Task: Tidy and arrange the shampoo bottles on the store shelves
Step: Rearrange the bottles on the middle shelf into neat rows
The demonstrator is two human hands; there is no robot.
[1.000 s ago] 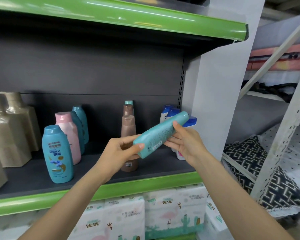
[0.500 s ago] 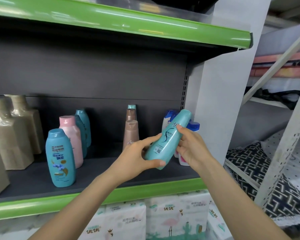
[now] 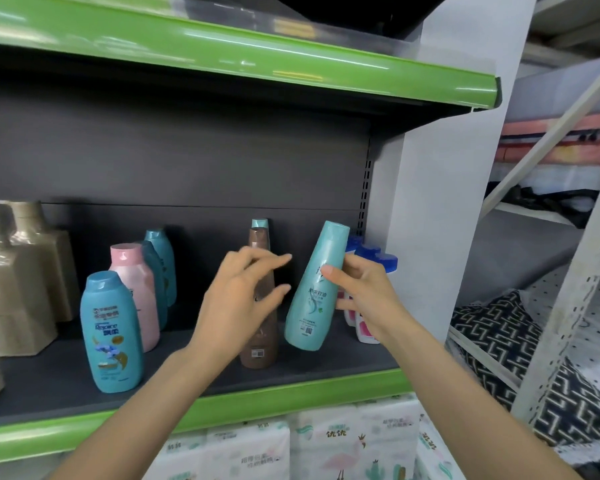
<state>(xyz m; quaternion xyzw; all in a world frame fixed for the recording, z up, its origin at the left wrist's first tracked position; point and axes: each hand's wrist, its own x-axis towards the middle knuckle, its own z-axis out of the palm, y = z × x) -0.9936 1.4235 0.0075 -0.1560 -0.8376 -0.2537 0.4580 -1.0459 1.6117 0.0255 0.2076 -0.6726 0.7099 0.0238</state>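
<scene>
Green plastic edging runs along the front of the dark grey shelf, which carries the bottles. A teal shampoo bottle, smooth and tapered toward its cap, is held tilted with its cap up and to the right, its base above the shelf surface just right of a brown bottle. The right hand grips this teal bottle around its middle, thumb across the printed front and fingers curled behind it. The left hand is apart from the teal bottle, fingers spread and relaxed, holding nothing, in front of the brown bottle; contact with that bottle cannot be determined. The brown bottle stands upright, tall and slim, with a teal cap of another bottle visible behind it. At left stand a blue bottle with a rounded body, a pink bottle behind it, and two further teal bottles toward the back. Beige square-shouldered bottles wrapped in glossy film occupy the far left. White bottles with blue caps stand behind the right hand, against the white upright panel. Printed tissue packs fill the shelf below.
</scene>
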